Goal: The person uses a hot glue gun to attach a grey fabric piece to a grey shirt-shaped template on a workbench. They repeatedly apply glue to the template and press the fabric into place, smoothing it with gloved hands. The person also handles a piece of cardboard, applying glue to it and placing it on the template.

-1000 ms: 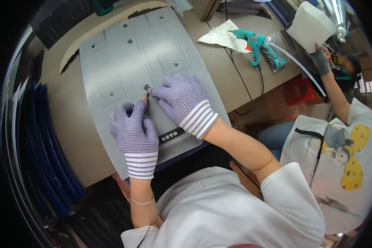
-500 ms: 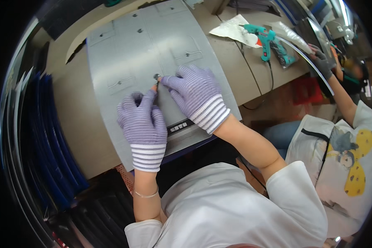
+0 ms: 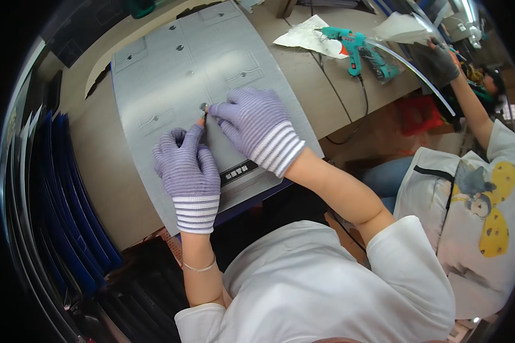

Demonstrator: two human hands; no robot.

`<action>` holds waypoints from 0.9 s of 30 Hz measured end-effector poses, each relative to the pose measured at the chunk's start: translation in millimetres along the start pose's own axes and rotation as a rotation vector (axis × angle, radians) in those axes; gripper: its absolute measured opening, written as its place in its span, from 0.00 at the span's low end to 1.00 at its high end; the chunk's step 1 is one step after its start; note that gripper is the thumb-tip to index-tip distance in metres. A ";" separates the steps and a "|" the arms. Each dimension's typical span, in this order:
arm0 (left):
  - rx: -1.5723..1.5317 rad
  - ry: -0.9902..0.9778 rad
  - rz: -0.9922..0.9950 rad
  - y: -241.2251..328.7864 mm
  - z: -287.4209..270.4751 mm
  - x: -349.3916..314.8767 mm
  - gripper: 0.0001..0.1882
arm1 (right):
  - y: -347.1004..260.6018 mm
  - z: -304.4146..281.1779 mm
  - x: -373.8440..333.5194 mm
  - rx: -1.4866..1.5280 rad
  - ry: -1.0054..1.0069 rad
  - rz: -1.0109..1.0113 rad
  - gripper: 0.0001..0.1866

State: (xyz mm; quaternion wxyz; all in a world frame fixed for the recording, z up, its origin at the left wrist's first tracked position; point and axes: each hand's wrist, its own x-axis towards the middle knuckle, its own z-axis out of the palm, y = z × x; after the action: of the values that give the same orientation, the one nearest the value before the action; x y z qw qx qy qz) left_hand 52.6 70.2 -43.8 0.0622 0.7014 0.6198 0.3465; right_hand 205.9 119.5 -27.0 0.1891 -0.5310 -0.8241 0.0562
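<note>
At a dark stud (image 3: pixel 203 107)
Left hand (image 3: pixel 186 163) and right hand (image 3: pixel 257 123) curled half-closed over the grey panel (image 3: pixel 154 86); their grip was unclear.

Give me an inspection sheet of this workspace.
Surface: beige table, partly covered by the grey panel.
Work items: the grey panel; a small dark round piece on it.
Clutter: teal glue gun; white sheet by its nozzle.
Hands: left hand and right hand, both in striped gloves, fingertips at the round piece; grip unclear.
Cables: dark cable from the glue gun toward the table's edge.
Surroundings: blue panels at left; co-worker at right.
</note>
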 end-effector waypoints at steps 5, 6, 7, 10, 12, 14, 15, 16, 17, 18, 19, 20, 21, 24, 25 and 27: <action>-0.012 -0.007 -0.003 1.8 0.0 1.9 0.21 | 3.4 3.1 -7.2 0.073 0.072 0.002 0.09; -0.010 -0.007 -0.014 2.7 -1.2 2.5 0.20 | 3.5 1.7 -4.4 0.075 0.087 0.004 0.09; -0.009 -0.007 -0.024 4.4 -2.1 1.9 0.20 | 2.5 1.2 -5.0 0.068 0.098 -0.002 0.09; 0.000 -0.028 -0.031 1.8 -2.1 -2.0 0.20 | 1.8 3.7 -8.1 0.095 0.136 -0.050 0.09; -0.021 -0.030 -0.034 1.0 -1.1 -3.2 0.20 | 0.7 3.1 -8.5 0.060 0.088 -0.016 0.09; -0.013 -0.017 -0.023 1.5 0.2 -2.2 0.20 | 2.8 5.4 -9.4 0.069 0.099 -0.010 0.09; -0.009 -0.003 -0.015 3.4 -0.8 -0.1 0.20 | 3.3 3.8 -8.1 0.064 0.096 -0.007 0.09; -0.013 -0.009 -0.018 4.3 -0.8 1.0 0.20 | 4.1 2.3 -6.9 0.059 0.095 -0.004 0.09; -0.017 -0.016 -0.019 4.3 0.4 1.2 0.19 | 5.4 0.5 -6.7 0.053 0.094 0.001 0.09; -0.017 -0.015 -0.012 2.5 -0.9 4.4 0.19 | 7.3 -0.9 -4.8 0.114 0.108 -0.030 0.09; -0.042 -0.027 -0.027 1.7 -3.8 4.8 0.19 | 11.7 -3.2 -4.9 0.175 0.123 -0.061 0.09; -0.067 -0.040 -0.040 1.1 -8.5 2.2 0.18 | 15.9 -9.2 -5.5 0.235 0.137 -0.093 0.09; -0.104 -0.049 -0.048 -0.2 -11.0 2.7 0.18 | 23.1 -22.5 -9.6 0.392 0.192 -0.078 0.09; -0.304 -0.006 -0.081 -1.5 -24.0 -5.3 0.18 | 73.2 -57.8 -34.7 0.293 0.298 0.177 0.10; -0.319 0.004 -0.038 -3.6 -26.8 -8.9 0.18 | 106.4 -63.2 -45.3 0.318 0.406 0.241 0.09; -0.355 0.035 -0.091 0.5 -32.3 -15.8 0.18 | 171.8 -79.8 -63.2 0.202 0.494 0.326 0.08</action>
State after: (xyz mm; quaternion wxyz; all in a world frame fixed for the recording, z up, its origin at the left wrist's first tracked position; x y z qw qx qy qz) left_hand 34.9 44.6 -25.7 0.1899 0.6444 0.5810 0.4595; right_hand 405.3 128.0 -19.8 0.4239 -0.6323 -0.6474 0.0365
